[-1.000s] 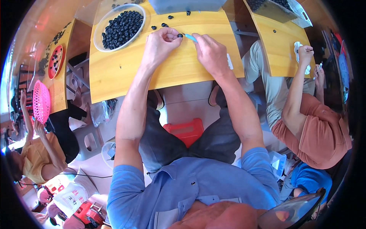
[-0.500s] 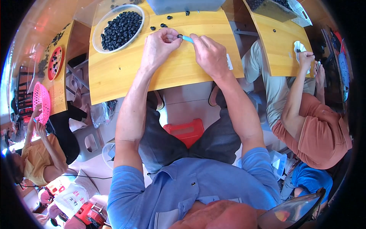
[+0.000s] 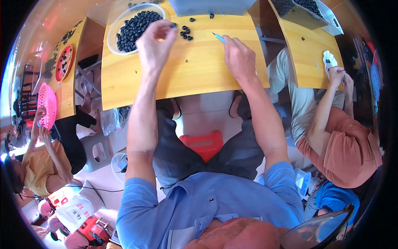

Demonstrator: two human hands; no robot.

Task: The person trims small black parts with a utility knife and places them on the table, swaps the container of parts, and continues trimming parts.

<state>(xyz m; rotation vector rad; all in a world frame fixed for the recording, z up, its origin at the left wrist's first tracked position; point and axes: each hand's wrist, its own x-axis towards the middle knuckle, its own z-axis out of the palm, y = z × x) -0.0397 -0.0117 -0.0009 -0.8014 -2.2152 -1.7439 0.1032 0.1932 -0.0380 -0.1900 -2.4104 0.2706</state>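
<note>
My left hand (image 3: pixel 156 42) is raised over the yellow wooden table (image 3: pixel 195 74), pinching a small dark bead (image 3: pixel 172 25) between fingertips, just right of a clear bowl (image 3: pixel 114 29) full of dark beads. My right hand (image 3: pixel 239 58) rests on the table gripping a thin light-blue tool (image 3: pixel 219 38) that points up and left. A few loose dark beads (image 3: pixel 186 33) lie on the table between the two hands.
A grey tray (image 3: pixel 211 6) sits at the table's far edge. At the right another person (image 3: pixel 344 141) in an orange top works at a second table (image 3: pixel 306 54). At the left a person holds a pink basket (image 3: pixel 46 103). A red stool (image 3: pixel 202 143) shows under me.
My left hand has drawn away from the right hand, up and left toward the bowl, with a bead in its fingers. The right hand stays with the blue tool.
</note>
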